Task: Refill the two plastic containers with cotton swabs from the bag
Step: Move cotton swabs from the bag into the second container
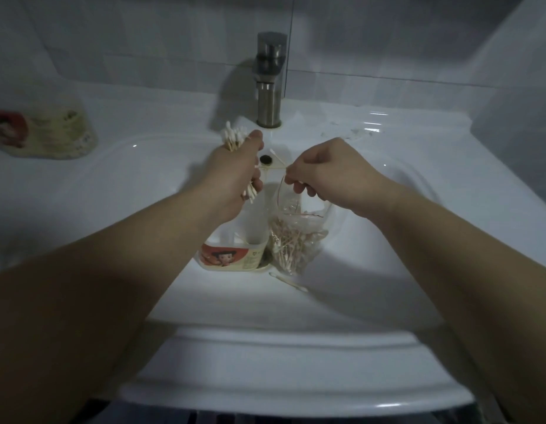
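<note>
1. Far out at nine o'clock, on the white surface point(161, 117) beside the sink point(149, 191): a cream plastic container point(48, 133) with a red patch at its left end, blurred, well apart from both hands.
2. At eleven o'clock of the basin: the left hand point(232, 169), fingers closed tight round a bundle of cotton swabs point(235, 137), with white tips fanning out above the fist toward twelve and more tips poking out below it toward six.
3. At six o'clock from that fist, down inside the sink: a second container point(235, 252) with a cartoon label, standing upright, open at the top, touching the bag on its right side.
4. At twelve o'clock, behind the basin: a brushed metal faucet point(269, 84), and just below it, on the back wall, a dark overflow hole point(266, 160).
5. Between the two hands: a single swab point(273, 168), level from nine to three, right end pinched, left end reaching the left fist; cannot tell whether gripped there too.
6. On the basin floor, at five o'clock from the labelled container: one loose swab point(288, 281), near its corner.
7. At six o'clock from the overflow hole: a clear bag point(296, 237) with a red zip line, lower half packed with swabs, upper rim drawn up to the right fingertips; cannot tell whether pinched as well.
8. At one o'clock of the basin: the right hand point(333, 172), knuckles up, fingers curled and pinching the single swab.
9. At one o'clock on the surface, right of the faucet: small pale scraps point(357, 131).
</note>
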`<state>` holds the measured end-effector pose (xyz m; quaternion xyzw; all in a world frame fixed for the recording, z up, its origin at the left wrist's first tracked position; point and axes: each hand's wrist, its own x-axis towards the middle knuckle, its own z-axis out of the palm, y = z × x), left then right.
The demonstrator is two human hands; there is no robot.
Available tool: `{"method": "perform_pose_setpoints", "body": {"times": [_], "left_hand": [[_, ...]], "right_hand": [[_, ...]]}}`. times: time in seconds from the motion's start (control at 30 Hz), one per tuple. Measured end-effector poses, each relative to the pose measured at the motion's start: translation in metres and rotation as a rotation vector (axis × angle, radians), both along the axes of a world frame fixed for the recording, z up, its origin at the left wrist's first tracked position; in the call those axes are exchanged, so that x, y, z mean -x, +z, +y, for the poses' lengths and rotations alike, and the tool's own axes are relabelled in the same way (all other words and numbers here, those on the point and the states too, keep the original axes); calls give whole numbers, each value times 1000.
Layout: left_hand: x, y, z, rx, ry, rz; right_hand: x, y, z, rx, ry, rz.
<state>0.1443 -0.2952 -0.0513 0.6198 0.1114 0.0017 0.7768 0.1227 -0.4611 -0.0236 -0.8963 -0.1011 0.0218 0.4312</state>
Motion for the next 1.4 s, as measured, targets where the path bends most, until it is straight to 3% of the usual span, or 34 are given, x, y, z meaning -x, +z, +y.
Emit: {"method": "perform_pose_setpoints", "body": {"times": [0.2, 0.4, 0.73, 0.87, 1.07, 1.2, 1.4], "left_hand": [[3, -3, -5, -164, -102, -54], [9, -8, -14, -397, -223, -141], [7, -5, -7, -191, -234, -24], [10, -5, -9, -218, -270, -38], [4, -5, -5, -155, -146, -16], [4, -4, -5, -138, -103, -29], [7, -8, -9, -273, -243, 12]], "right_hand": [[8, 1, 4, 120, 126, 22], [10, -1, 7, 10, 151, 77], [3, 1, 2, -68, 53, 59], [5, -1, 5, -49, 115, 65], [2, -2, 3, 60, 71, 37], [-2, -2, 0, -6, -34, 33], [-6, -4, -3, -205, -133, -30]]}}
